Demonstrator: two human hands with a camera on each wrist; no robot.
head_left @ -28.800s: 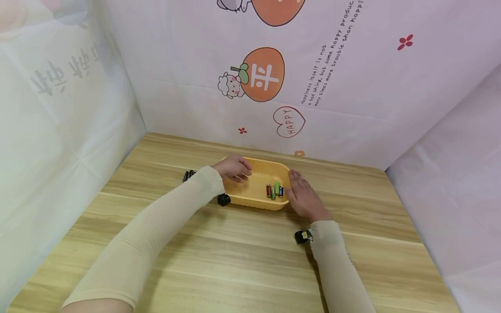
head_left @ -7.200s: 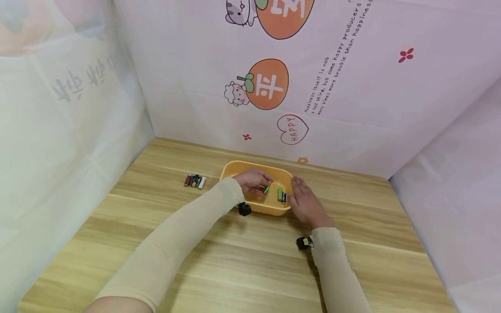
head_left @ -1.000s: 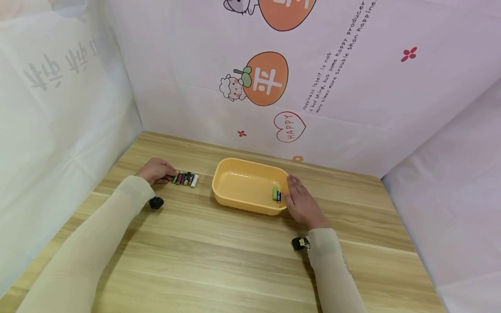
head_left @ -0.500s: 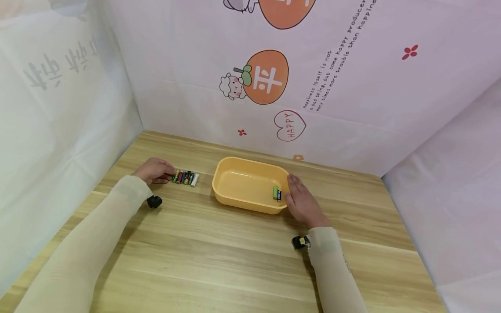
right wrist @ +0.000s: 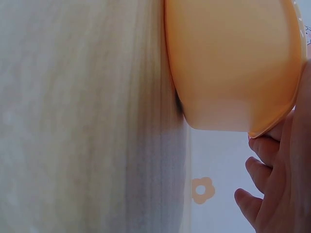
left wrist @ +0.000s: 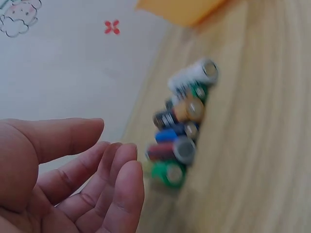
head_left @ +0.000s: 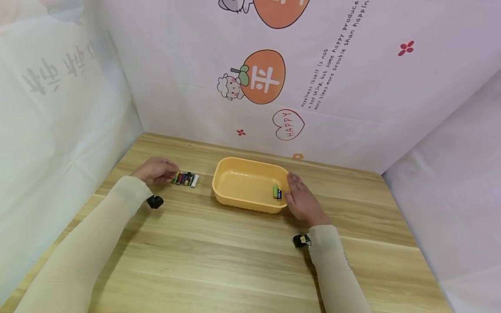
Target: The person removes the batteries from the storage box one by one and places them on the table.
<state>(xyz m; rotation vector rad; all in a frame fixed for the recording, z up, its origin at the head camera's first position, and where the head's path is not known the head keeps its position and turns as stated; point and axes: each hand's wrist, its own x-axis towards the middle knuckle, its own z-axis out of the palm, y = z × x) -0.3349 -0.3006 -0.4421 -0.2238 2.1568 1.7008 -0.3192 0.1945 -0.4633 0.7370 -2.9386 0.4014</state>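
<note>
My left hand [head_left: 157, 170] is beside the left end of a row of batteries [head_left: 185, 179], its fingers loosely bent with nothing between them in the left wrist view. That row lies side by side on the table and includes a white battery [left wrist: 195, 74], a red one [left wrist: 163, 151] and a green one [left wrist: 170, 174]. My right hand [head_left: 303, 200] rests with straight fingers against the right end of a yellow plastic basin [head_left: 242, 202]. Inside the basin, near that end, lie a green battery [head_left: 275, 191] and a dark blue battery [head_left: 279, 194].
The wood-grain table [head_left: 219, 252] meets a printed white curtain [head_left: 188, 104] right behind the basin. More white sheeting hangs at the left and right sides. A black wrist camera [head_left: 155, 201] sits below the left hand.
Over the longer span, red and small green batteries have left the basin and the row on the table has grown. In the last half second the left hand's fingers have loosened beside the row.
</note>
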